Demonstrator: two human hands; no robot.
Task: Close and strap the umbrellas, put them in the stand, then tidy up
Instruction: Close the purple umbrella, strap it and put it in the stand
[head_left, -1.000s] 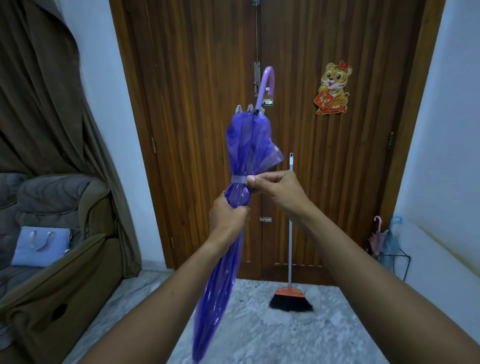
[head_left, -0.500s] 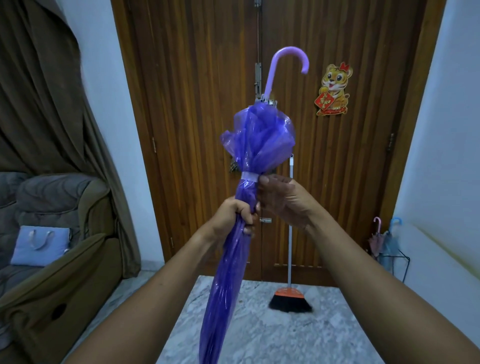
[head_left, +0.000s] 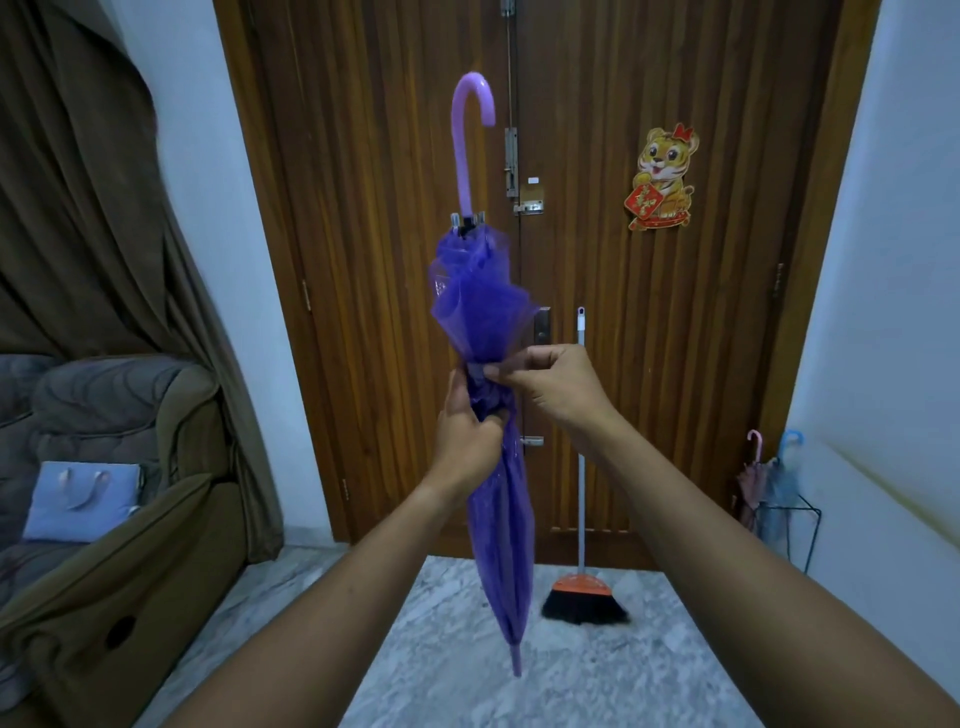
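Our left hand (head_left: 465, 431) grips the closed purple umbrella (head_left: 501, 519) mid-shaft, hooked handle (head_left: 465, 145) up, before the wooden door (head_left: 649, 364). Our right hand (head_left: 553, 387) pinches its strap (head_left: 478, 371) just above, and the stand (head_left: 795, 519) sits by the right wall (head_left: 893, 260).

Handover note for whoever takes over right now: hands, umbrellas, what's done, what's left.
Left hand grips the purple umbrella just below its strap; the umbrella is upright, hook handle up.
Right hand pinches the strap; can't tell whether it is fastened.
Done: purple umbrella closed; pink umbrella and blue umbrella are in the stand.
Left: finish the strap, put the purple umbrella in the stand, tidy up; broom leans on the door.
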